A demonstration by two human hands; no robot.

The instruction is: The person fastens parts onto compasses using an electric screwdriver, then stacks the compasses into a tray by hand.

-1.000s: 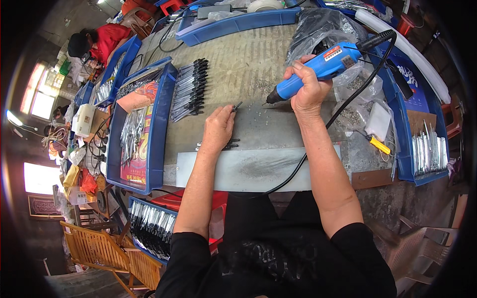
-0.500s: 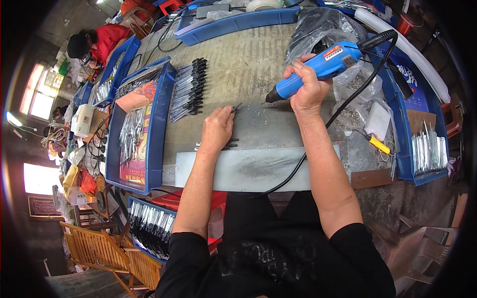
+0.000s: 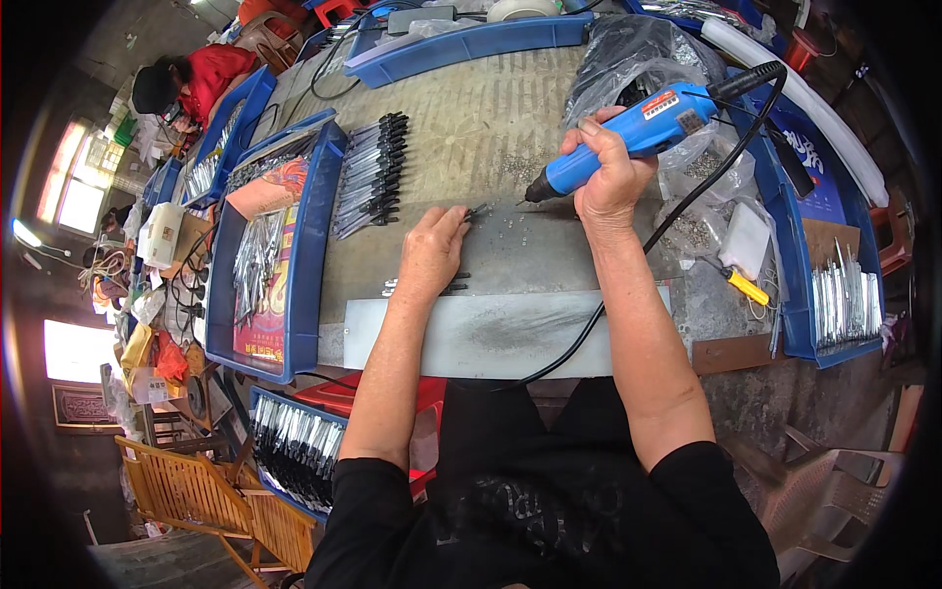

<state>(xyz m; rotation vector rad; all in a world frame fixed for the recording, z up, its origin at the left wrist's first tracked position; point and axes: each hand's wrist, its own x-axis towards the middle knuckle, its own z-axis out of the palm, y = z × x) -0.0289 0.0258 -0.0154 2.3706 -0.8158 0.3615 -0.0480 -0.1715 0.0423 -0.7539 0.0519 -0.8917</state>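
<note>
My right hand is wrapped round a blue electric screwdriver, its black tip pointing down and left toward the tabletop. Small shiny screw-like bits lie scattered below and beside that tip. The fingers of my left hand are pinched on a slim dark piece, whose end pokes out toward the screwdriver tip, apart from it. Most of this piece is hidden by the hand. More dark-ended pieces lie by my left wrist. Farther left, a neat row of slim silver strips with black ends rests on the table.
Blue trays of metal strips stand at the left, another tray at the right. A pale metal plate lies along the near edge, crossed by the black cable. A yellow-handled tool lies right. A person in red sits far left.
The dark piece at my left fingertips has shifted slightly right, toward the screwdriver tip. My right hand and the screwdriver have stayed nearly still.
</note>
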